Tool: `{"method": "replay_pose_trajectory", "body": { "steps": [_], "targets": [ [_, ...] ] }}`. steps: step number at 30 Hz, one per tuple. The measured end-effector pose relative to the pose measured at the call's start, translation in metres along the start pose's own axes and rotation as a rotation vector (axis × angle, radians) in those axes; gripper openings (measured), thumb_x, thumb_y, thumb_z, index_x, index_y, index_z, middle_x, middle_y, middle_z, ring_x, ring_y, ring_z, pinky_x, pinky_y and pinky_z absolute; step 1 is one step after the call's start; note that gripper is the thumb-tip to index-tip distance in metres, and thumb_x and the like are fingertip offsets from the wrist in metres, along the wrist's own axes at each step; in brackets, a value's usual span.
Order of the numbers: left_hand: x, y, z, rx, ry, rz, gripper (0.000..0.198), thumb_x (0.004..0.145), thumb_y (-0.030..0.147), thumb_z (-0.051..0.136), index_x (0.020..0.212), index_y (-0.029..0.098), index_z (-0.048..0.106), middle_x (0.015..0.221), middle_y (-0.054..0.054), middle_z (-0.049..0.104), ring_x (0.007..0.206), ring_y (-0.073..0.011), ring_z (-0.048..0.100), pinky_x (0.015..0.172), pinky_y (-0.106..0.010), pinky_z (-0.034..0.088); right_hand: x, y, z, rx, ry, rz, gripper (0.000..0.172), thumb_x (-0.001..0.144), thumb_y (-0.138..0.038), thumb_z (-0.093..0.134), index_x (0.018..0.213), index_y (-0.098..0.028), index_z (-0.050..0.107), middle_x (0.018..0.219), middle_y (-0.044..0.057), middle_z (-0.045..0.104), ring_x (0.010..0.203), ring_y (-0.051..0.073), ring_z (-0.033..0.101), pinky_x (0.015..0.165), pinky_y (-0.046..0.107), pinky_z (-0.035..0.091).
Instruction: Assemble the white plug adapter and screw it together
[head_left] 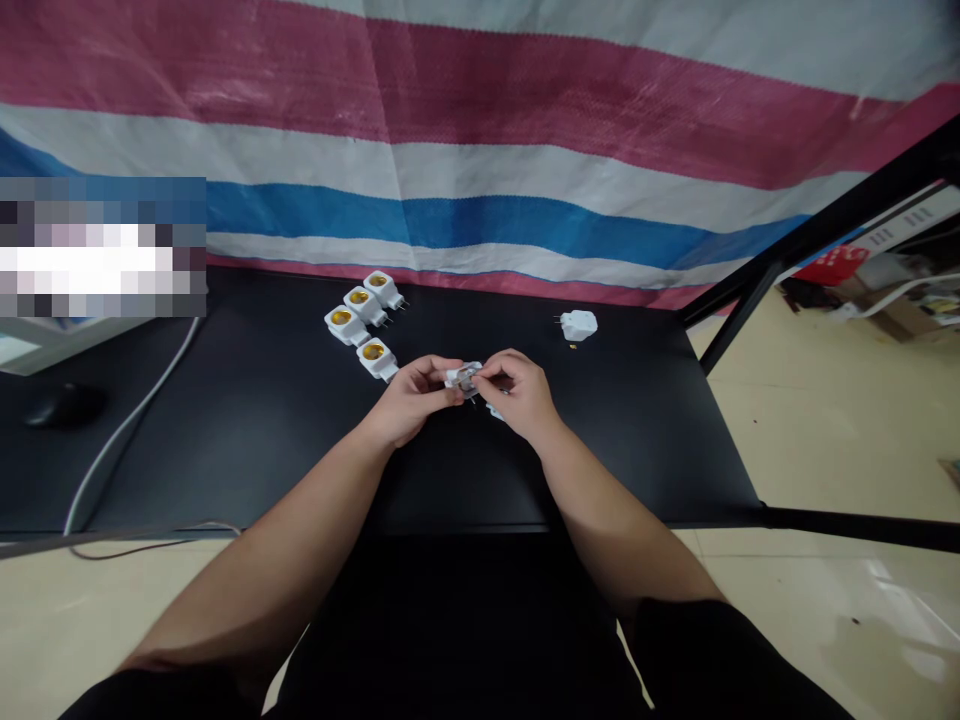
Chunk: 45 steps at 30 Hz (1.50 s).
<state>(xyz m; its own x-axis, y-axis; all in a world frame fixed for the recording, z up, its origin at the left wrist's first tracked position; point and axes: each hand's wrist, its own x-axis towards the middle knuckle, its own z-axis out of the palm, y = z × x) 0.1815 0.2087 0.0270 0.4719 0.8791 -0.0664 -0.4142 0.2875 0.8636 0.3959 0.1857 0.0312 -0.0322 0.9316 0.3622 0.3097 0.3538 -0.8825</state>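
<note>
Both hands meet over the middle of the black table [240,430]. My left hand [411,395] and my right hand [519,392] pinch a small white plug-in lamp socket [465,378] between their fingertips, just above the tabletop. Another small white piece [495,410] peeks out under my right hand. Several finished white sockets with yellow openings [364,315] lie in a cluster behind my left hand. A single white plug part [578,325] lies alone behind my right hand, with a tiny yellow bit beside it.
A black mouse [56,405] and a grey cable [142,410] lie at the table's left. A striped red, white and blue tarp [480,140] hangs behind. A black metal frame [817,230] and cluttered floor lie to the right.
</note>
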Motion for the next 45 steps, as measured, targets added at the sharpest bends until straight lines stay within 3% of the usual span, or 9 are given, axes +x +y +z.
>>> {"method": "replay_pose_trajectory", "body": {
  "steps": [7, 14, 26, 33, 45],
  "targets": [
    [0.001, -0.001, -0.001, 0.026, -0.008, 0.017, 0.045, 0.074, 0.016, 0.105, 0.114, 0.018, 0.083, 0.105, -0.006, 0.088, 0.091, -0.0163, 0.084, 0.086, -0.027, 0.068, 0.0, -0.002, 0.0, 0.031, 0.002, -0.018, 0.012, 0.094, -0.028, 0.078, 0.085, -0.025, 0.071, 0.094, 0.004, 0.069, 0.082, 0.02, 0.07, 0.071, 0.036, 0.062],
    [-0.001, -0.002, -0.001, 0.071, -0.036, 0.039, 0.044, 0.076, 0.017, 0.103, 0.116, 0.018, 0.084, 0.103, -0.006, 0.088, 0.088, -0.0154, 0.082, 0.085, -0.027, 0.068, 0.002, 0.003, 0.0, 0.04, -0.049, 0.062, 0.019, 0.089, -0.032, 0.081, 0.081, -0.025, 0.066, 0.091, 0.002, 0.064, 0.079, 0.018, 0.065, 0.07, 0.034, 0.057],
    [0.0, -0.003, -0.002, 0.098, -0.026, 0.06, 0.046, 0.075, 0.019, 0.104, 0.116, 0.018, 0.083, 0.108, -0.007, 0.088, 0.092, -0.0168, 0.083, 0.087, -0.029, 0.068, 0.001, -0.003, 0.0, 0.057, -0.021, 0.109, 0.02, 0.086, -0.037, 0.082, 0.08, -0.024, 0.068, 0.094, 0.003, 0.067, 0.084, 0.02, 0.067, 0.074, 0.036, 0.057],
    [-0.004, 0.003, 0.003, 0.023, -0.053, 0.03, 0.042, 0.078, 0.018, 0.103, 0.115, 0.019, 0.085, 0.104, -0.006, 0.088, 0.089, -0.015, 0.082, 0.083, -0.025, 0.067, 0.002, -0.002, 0.0, 0.305, -0.138, 0.324, 0.039, 0.082, -0.046, 0.089, 0.083, -0.027, 0.054, 0.079, -0.004, 0.06, 0.071, 0.015, 0.057, 0.067, 0.031, 0.05],
    [-0.005, 0.009, -0.001, -0.09, 0.03, -0.043, 0.033, 0.078, 0.018, 0.101, 0.107, 0.025, 0.087, 0.111, -0.001, 0.087, 0.096, -0.0148, 0.082, 0.086, -0.021, 0.068, 0.004, -0.009, -0.003, 0.428, -0.19, 0.32, 0.053, 0.077, -0.059, 0.099, 0.092, -0.027, 0.059, 0.087, -0.002, 0.067, 0.079, 0.017, 0.068, 0.071, 0.032, 0.057]
  ]
}}
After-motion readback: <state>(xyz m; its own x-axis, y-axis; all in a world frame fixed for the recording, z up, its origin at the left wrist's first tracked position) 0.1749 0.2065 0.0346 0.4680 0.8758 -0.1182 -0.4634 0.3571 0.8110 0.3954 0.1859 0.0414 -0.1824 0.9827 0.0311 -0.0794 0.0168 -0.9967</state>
